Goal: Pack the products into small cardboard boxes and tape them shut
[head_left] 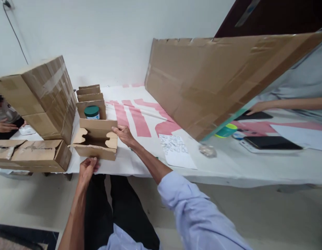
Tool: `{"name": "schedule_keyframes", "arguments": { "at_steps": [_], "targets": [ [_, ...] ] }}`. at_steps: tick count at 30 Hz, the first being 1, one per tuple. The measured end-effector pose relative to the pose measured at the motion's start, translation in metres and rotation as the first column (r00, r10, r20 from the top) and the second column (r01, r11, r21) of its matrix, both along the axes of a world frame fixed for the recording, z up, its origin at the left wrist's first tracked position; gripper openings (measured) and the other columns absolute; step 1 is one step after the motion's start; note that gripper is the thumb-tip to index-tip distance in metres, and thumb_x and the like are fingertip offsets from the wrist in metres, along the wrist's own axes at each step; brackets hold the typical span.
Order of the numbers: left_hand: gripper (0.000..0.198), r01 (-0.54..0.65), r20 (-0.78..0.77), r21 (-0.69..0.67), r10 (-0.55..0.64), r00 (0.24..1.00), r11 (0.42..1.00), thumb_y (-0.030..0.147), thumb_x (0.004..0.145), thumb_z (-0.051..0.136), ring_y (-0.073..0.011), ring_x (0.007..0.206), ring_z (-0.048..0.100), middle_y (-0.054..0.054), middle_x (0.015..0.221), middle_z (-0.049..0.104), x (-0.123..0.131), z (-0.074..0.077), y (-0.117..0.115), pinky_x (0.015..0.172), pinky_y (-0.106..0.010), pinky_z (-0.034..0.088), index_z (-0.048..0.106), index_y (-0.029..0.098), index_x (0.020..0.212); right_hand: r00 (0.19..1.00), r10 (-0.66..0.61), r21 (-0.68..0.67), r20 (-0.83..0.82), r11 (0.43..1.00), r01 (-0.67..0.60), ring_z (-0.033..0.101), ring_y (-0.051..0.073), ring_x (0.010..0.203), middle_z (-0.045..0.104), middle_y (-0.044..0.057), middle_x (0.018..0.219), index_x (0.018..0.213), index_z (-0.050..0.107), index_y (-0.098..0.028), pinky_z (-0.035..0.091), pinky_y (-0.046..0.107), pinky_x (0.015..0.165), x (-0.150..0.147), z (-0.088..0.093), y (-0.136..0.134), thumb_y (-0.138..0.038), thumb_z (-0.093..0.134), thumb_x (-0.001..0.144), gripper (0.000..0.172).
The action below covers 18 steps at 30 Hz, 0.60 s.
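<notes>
A small open cardboard box (94, 151) with upright flaps and curved side tabs is at the table's front edge, its inside dark. My right hand (124, 134) is closed on the right end of its rear flap, thumb and fingers pinching the cardboard. Just below the front panel, my left hand (87, 170) has its fingers curled together, fingertips at the box's lower edge. What those fingers hold, if anything, is hidden. Behind the box stands a jar (92, 112) with a dark green lid, in front of upright cardboard dividers (90, 99).
Large cardboard panels stand left (50, 93) and right (202, 83). A long closed carton (38, 156) lies left. Rightward are a printed sheet (176, 151), a small clear bag (207, 150), a green tape roll (227, 130) and a phone (274, 142). Other people's hands show at both sides.
</notes>
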<state>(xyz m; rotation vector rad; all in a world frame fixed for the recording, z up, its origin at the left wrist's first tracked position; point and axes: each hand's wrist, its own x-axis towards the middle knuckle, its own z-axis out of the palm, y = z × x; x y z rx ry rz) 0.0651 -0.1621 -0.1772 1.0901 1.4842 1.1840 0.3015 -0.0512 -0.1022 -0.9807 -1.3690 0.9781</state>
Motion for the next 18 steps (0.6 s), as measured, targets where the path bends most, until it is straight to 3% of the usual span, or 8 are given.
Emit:
{"name": "schedule_keyframes", "arguments": {
  "at_steps": [6, 10, 13, 18],
  "targets": [
    [0.054, 0.043, -0.151, 0.089, -0.029, 0.988, 0.995, 0.072, 0.069, 0.080, -0.0196, 0.061, 0.067, -0.005, 0.064, 0.071, 0.011, 0.005, 0.041, 0.056, -0.028, 0.050, 0.071, 0.019, 0.069, 1.000, 0.017, -0.007, -0.010, 1.000, -0.017, 0.054, 0.016, 0.068, 0.054, -0.002, 0.064, 0.070, 0.059, -0.019, 0.043, 0.027, 0.059, -0.029, -0.002, 0.052, -0.072, 0.067, 0.077, 0.053],
    [0.051, 0.041, -0.246, 0.126, -0.009, 0.969, 0.991, 0.069, 0.077, 0.073, -0.0228, 0.066, 0.069, -0.007, 0.065, 0.073, 0.014, 0.005, 0.069, 0.061, -0.031, 0.052, 0.071, 0.019, 0.066, 0.995, -0.094, 0.060, 0.042, 0.994, 0.091, 0.067, 0.022, 0.090, 0.072, 0.005, 0.091, 0.091, 0.071, -0.018, 0.055, 0.034, 0.080, -0.028, -0.006, 0.060, -0.062, 0.066, 0.084, 0.044],
    [0.052, 0.030, -0.303, 0.146, 0.016, 0.953, 0.989, 0.069, 0.080, 0.070, -0.0248, 0.070, 0.070, -0.009, 0.066, 0.074, 0.014, 0.005, 0.088, 0.065, -0.033, 0.054, 0.071, 0.020, 0.065, 0.950, -0.239, 0.199, 0.203, 0.960, 0.199, 0.069, 0.027, 0.106, 0.075, 0.012, 0.113, 0.111, 0.074, -0.019, 0.057, 0.042, 0.095, -0.008, -0.020, 0.039, -0.055, 0.060, 0.094, 0.042],
    [0.053, 0.047, -0.377, 0.163, 0.018, 0.926, 0.986, 0.070, 0.080, 0.069, -0.0262, 0.071, 0.071, -0.010, 0.066, 0.074, 0.009, 0.008, 0.124, 0.067, -0.033, 0.053, 0.071, 0.019, 0.063, 0.790, -0.387, 0.401, 0.475, 0.895, 0.197, 0.067, 0.030, 0.110, 0.075, 0.015, 0.114, 0.114, 0.074, -0.019, 0.053, 0.048, 0.103, 0.047, -0.066, -0.031, -0.046, 0.057, 0.103, 0.034]
  ]
}}
